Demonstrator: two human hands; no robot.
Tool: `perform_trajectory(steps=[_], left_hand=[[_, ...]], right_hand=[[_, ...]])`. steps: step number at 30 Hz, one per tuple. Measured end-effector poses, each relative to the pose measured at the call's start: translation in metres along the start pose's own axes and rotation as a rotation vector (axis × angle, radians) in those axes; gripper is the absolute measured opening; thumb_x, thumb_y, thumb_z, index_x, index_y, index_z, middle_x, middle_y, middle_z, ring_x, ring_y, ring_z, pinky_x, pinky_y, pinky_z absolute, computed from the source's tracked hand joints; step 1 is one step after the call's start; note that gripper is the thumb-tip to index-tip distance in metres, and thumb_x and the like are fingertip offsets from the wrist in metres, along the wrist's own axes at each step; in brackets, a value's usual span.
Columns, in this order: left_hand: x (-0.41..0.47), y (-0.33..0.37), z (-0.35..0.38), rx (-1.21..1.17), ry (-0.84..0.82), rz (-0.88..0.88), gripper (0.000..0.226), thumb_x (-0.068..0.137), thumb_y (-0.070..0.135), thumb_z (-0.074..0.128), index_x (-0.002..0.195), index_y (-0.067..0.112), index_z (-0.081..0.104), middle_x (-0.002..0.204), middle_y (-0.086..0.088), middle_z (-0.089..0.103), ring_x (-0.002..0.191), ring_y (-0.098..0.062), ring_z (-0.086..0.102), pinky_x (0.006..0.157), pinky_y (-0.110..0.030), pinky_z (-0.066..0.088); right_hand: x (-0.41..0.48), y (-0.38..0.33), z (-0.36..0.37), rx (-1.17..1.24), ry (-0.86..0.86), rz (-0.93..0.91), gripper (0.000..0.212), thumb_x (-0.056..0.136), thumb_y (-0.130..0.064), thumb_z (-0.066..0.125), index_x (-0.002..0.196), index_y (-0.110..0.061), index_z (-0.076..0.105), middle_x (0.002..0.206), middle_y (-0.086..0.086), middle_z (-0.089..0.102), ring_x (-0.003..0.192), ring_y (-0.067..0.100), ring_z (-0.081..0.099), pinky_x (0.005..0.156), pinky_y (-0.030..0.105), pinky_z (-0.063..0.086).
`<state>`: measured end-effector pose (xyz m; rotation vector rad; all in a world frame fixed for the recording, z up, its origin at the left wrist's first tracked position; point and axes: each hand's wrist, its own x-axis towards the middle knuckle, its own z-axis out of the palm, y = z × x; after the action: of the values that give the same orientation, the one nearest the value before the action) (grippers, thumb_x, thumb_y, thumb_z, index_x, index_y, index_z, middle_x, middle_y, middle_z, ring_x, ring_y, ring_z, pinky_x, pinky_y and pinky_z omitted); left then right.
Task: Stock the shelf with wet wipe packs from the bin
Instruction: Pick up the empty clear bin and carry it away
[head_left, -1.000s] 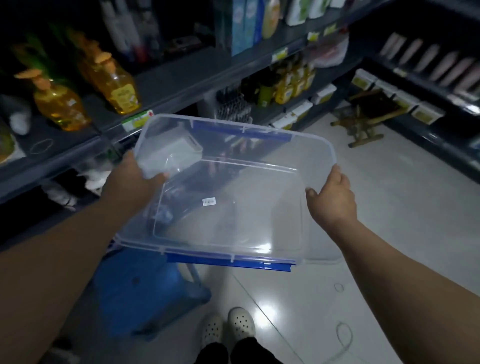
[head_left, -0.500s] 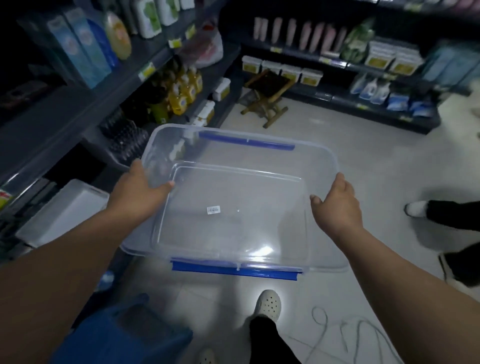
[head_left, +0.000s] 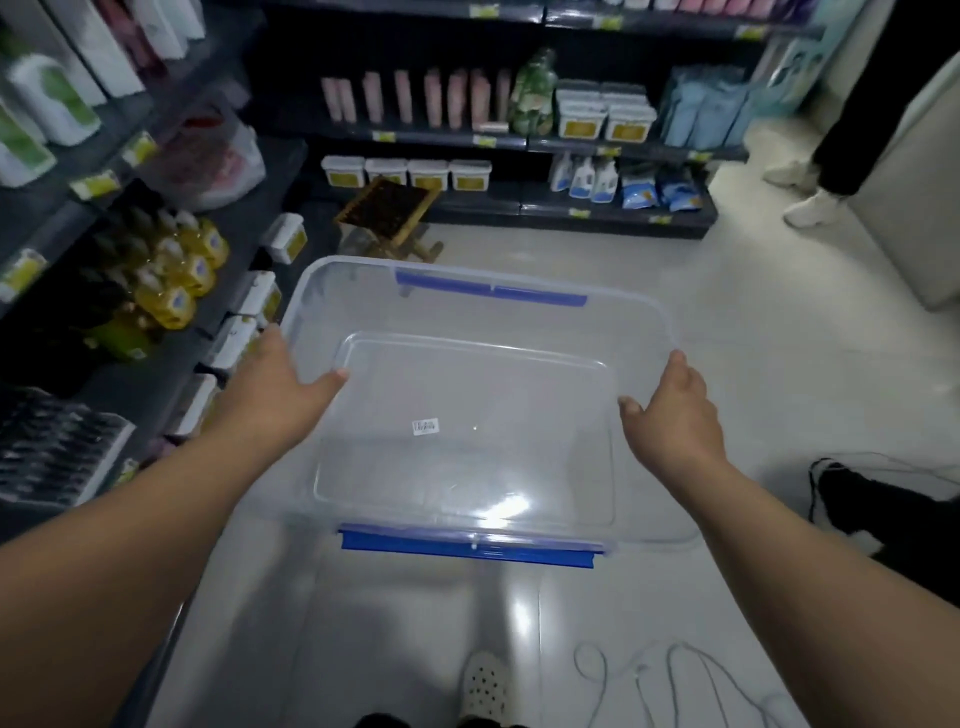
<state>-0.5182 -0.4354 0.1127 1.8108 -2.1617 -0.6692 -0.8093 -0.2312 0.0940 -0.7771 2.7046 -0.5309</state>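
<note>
My left hand (head_left: 275, 384) and right hand (head_left: 675, 410) grip the short sides of the clear plastic bin (head_left: 467, 467), held above the floor (head_left: 727, 312) beside the left shelf (head_left: 150, 384); it holds no wet wipe packs, so I judge stocking complete, bin stowage remaining.

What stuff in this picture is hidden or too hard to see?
Head view:
- Sticker in the clear bin: print too small to read.
- Fingers of the left hand and right hand: mostly hidden behind the hands and the bin's sides.
- Bystander: cut off above the legs by the top edge.
- White bottles on the left shelf: labels blurred.
</note>
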Motion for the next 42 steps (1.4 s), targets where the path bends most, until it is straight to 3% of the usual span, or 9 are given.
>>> perform_trajectory(steps=[4, 11, 18, 24, 34, 42], left_hand=[[0.035, 0.053, 0.028, 0.011, -0.060, 0.084, 0.071, 0.080, 0.053, 0.065, 0.133, 0.015, 0.037, 0.128, -0.013, 0.054, 0.110, -0.038, 0.055, 0.085, -0.045, 0.049], [0.104, 0.156, 0.091, 0.000, -0.151, 0.268, 0.069, 0.079, 0.053, 0.065, 0.134, 0.021, 0.038, 0.125, -0.011, 0.058, 0.107, -0.036, 0.058, 0.086, -0.048, 0.051], [0.186, 0.277, 0.145, 0.061, -0.253, 0.466, 0.068, 0.078, 0.056, 0.064, 0.129, 0.018, 0.039, 0.117, -0.013, 0.059, 0.102, -0.036, 0.058, 0.079, -0.041, 0.049], [0.230, 0.381, 0.187, 0.068, -0.384, 0.608, 0.072, 0.074, 0.063, 0.062, 0.127, 0.021, 0.037, 0.118, -0.014, 0.060, 0.106, -0.036, 0.058, 0.086, -0.046, 0.050], [0.224, 0.543, 0.287, 0.102, -0.493, 0.748, 0.070, 0.076, 0.061, 0.061, 0.127, 0.019, 0.038, 0.118, -0.014, 0.059, 0.107, -0.036, 0.057, 0.088, -0.047, 0.049], [0.190, 0.707, 0.364, 0.059, -0.512, 0.850, 0.073, 0.081, 0.057, 0.060, 0.138, 0.018, 0.034, 0.125, -0.013, 0.056, 0.112, -0.034, 0.054, 0.084, -0.042, 0.047]], right_hand=[[0.032, 0.028, -0.015, 0.024, 0.031, 0.097, 0.078, 0.096, -0.034, 0.052, 0.154, -0.012, 0.005, 0.157, 0.012, 0.017, 0.134, 0.040, 0.033, 0.105, 0.043, 0.035], [0.088, 0.070, -0.039, 0.048, 0.117, 0.306, 0.078, 0.096, -0.035, 0.051, 0.154, -0.012, 0.004, 0.157, 0.012, 0.018, 0.132, 0.040, 0.034, 0.104, 0.044, 0.035], [0.152, 0.091, -0.074, 0.056, 0.222, 0.511, 0.078, 0.096, -0.034, 0.051, 0.154, -0.011, 0.002, 0.158, 0.013, 0.015, 0.133, 0.041, 0.034, 0.104, 0.043, 0.035], [0.192, 0.114, -0.100, 0.100, 0.320, 0.665, 0.078, 0.096, -0.034, 0.052, 0.154, -0.011, 0.005, 0.158, 0.012, 0.018, 0.134, 0.039, 0.035, 0.105, 0.043, 0.035], [0.266, 0.216, -0.149, 0.130, 0.384, 0.832, 0.074, 0.094, -0.035, 0.054, 0.152, -0.011, 0.013, 0.154, 0.013, 0.025, 0.130, 0.038, 0.039, 0.103, 0.045, 0.038], [0.346, 0.323, -0.240, 0.105, 0.458, 0.888, 0.073, 0.093, -0.035, 0.054, 0.151, -0.012, 0.015, 0.150, 0.012, 0.029, 0.126, 0.039, 0.042, 0.099, 0.047, 0.042]])
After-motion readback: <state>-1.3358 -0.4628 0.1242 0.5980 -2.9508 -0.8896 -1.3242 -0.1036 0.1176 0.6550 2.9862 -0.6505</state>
